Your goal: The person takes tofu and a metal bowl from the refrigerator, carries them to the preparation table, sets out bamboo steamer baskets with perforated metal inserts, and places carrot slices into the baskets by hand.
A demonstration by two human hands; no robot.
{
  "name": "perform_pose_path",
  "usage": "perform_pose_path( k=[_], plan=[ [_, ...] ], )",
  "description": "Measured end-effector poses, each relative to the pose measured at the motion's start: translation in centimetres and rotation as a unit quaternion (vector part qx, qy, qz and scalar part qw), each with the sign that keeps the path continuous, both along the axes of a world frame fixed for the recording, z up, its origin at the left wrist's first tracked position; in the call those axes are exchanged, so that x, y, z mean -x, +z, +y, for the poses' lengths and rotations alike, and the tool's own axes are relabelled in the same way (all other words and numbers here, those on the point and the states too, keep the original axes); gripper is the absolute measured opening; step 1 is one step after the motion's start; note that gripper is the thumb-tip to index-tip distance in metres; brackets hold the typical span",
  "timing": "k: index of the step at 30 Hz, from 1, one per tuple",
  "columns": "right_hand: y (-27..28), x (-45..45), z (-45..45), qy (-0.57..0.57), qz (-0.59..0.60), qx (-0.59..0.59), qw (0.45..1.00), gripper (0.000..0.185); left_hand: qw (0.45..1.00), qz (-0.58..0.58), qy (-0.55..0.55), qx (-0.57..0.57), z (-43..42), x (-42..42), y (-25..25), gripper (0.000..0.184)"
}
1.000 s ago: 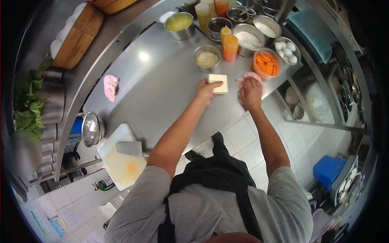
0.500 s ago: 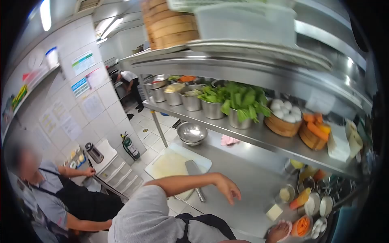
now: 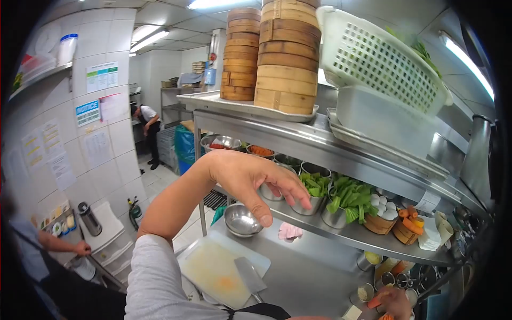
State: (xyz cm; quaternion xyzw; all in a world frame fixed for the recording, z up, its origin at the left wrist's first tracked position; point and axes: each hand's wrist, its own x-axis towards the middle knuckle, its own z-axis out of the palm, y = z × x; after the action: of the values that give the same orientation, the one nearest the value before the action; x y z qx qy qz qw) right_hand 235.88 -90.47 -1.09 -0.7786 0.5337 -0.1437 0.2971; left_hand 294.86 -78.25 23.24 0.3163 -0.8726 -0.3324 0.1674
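Observation:
My left hand (image 3: 256, 184) is raised in front of the shelf, fingers apart and curving down, holding nothing. Below it a pink cloth (image 3: 290, 231) lies on the steel counter beside metal bowls (image 3: 242, 220). My right hand (image 3: 397, 302) is low at the right, near an orange squeeze bottle (image 3: 375, 301); its fingers are blurred, so any grip is unclear. A pale yellow block (image 3: 352, 313) stands left of that bottle, under a small metal bowl (image 3: 362, 292). The cleaver (image 3: 249, 276) rests on the cutting board (image 3: 216, 266).
Above the counter, a shelf (image 3: 341, 229) holds metal pots of greens (image 3: 346, 200), eggs (image 3: 383, 205) and carrots (image 3: 410, 220). Bamboo steamers (image 3: 288, 58) and a white basket (image 3: 384, 64) stand higher. One person (image 3: 48, 256) is at the left, another (image 3: 149, 128) farther back.
The view has tilted up from the counter to the shelves. My left hand has let go of the pale block and risen. My right hand has moved off the pink item beside the carrots toward the bottles.

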Motion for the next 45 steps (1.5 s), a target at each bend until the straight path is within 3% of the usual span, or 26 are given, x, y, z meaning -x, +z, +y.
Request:
perform_pose_path(
  k=[2, 4, 6, 7, 8, 10, 11, 13, 14, 16, 18, 20, 22, 24, 26, 29, 35, 39, 45],
  plan=[
    [7.5, -6.3, 3.1, -0.013, -0.067, 0.021, 0.997, 0.036, 0.999, -0.038, 0.003, 0.026, 0.5, -2.5, 1.1, 0.077],
    [14.0, -12.7, 5.2, 0.093, -0.087, 0.121, 0.984, 0.035, 0.997, -0.042, -0.013, 0.066, 1.6, -5.0, 2.4, 0.071],
    [19.8, -19.4, 7.9, 0.121, -0.105, 0.181, 0.97, 0.039, 0.968, -0.047, 0.039, 0.244, 2.9, -8.4, 3.3, 0.064],
    [22.2, -22.7, 8.9, 0.159, -0.07, 0.296, 0.939, 0.041, 0.939, -0.006, 0.069, 0.338, 3.5, -10.2, 3.4, 0.054],
    [24.4, -25.9, 9.7, 0.196, -0.032, 0.405, 0.893, 0.043, 0.939, -0.001, 0.062, 0.337, 3.9, -12.2, 3.4, 0.054],
    [28.3, -32.4, 11.2, 0.206, -0.034, 0.474, 0.855, 0.044, 0.835, 0.048, 0.221, 0.502, 4.1, -16.2, 3.4, 0.045],
    [29.9, -35.9, 11.8, 0.211, -0.048, 0.508, 0.834, 0.042, 0.836, 0.055, 0.212, 0.503, 3.5, -18.1, 3.4, 0.045],
    [33.2, -42.4, 11.5, 0.231, -0.073, 0.578, 0.779, 0.041, 0.761, 0.091, 0.336, 0.547, 2.0, -21.9, 2.9, 0.038],
    [34.7, -45.6, 10.8, 0.244, -0.083, 0.612, 0.748, 0.041, 0.763, 0.098, 0.334, 0.545, 1.1, -23.7, 2.7, 0.038],
    [38.1, -51.9, 9.7, 0.229, -0.073, 0.623, 0.744, 0.052, 0.671, 0.049, 0.411, 0.616, -0.6, -27.0, 3.0, 0.034],
    [41.5, -57.4, 7.5, 0.224, -0.084, 0.619, 0.748, 0.05, 0.681, 0.101, 0.421, 0.591, -1.3, -29.6, 4.5, 0.035],
    [44.5, -63.5, 7.6, 0.086, -0.018, 0.677, 0.73, 0.057, 0.706, 0.168, 0.459, 0.512, -1.8, -32.4, 7.5, 0.045],
    [46.3, -67.2, 5.8, 0.073, 0.009, 0.513, 0.855, 0.071, 0.731, 0.204, 0.477, 0.442, -3.3, -35.8, 11.2, 0.063],
    [48.5, -71.9, 3.3, 0.067, 0.005, 0.602, 0.796, 0.066, 0.741, 0.221, 0.469, 0.427, -5.7, -38.1, 14.6, 0.073],
    [48.2, -73.2, 2.2, 0.096, -0.083, 0.537, 0.834, 0.063, 0.735, 0.268, 0.486, 0.39, -8.3, -39.7, 17.6, 0.088],
    [48.6, -75.5, -1.4, 0.117, -0.173, 0.472, 0.857, 0.062, 0.741, 0.273, 0.519, 0.327, -10.8, -40.0, 19.7, 0.095],
    [49.3, -78.5, -7.8, 0.199, -0.375, 0.251, 0.87, 0.059, 0.778, 0.228, 0.52, 0.271, -15.3, -40.3, 20.8, 0.118],
    [49.4, -79.9, -9.7, 0.246, -0.436, 0.133, 0.856, 0.058, 0.806, 0.212, 0.499, 0.239, -18.0, -40.0, 20.3, 0.129],
    [48.9, -81.2, -9.0, 0.216, -0.467, 0.149, 0.845, 0.053, 0.841, 0.114, 0.468, 0.247, -17.7, -39.0, 20.4, 0.128]
  ],
)
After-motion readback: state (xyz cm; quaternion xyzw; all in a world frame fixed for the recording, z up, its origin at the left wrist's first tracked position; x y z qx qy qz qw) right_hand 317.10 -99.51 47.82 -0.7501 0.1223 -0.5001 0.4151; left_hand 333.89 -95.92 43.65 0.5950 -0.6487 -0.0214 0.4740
